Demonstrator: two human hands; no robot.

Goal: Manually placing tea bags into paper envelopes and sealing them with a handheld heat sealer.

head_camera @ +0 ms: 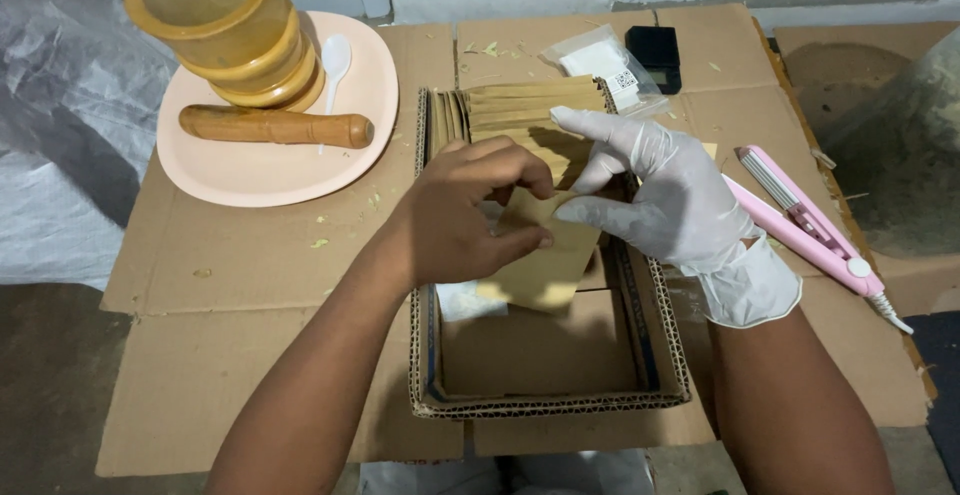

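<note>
My bare left hand (460,217) pinches the top edge of a tan paper pouch (545,265) held over an open corrugated cardboard box (550,403). My right hand (665,195), in a white glove, grips the same pouch from the right side with thumb and fingers. A row of matching tan pouches (525,110) stands on edge in the far half of the box. The near half of the box shows its bare bottom.
A pink plate (250,170) at the back left carries stacked yellow sieves (225,25), a wooden pestle (275,127) and a white spoon (333,58). A pink handheld sealer (805,225) lies to the right. A clear bag (605,67) and small black scale (655,55) sit behind the box.
</note>
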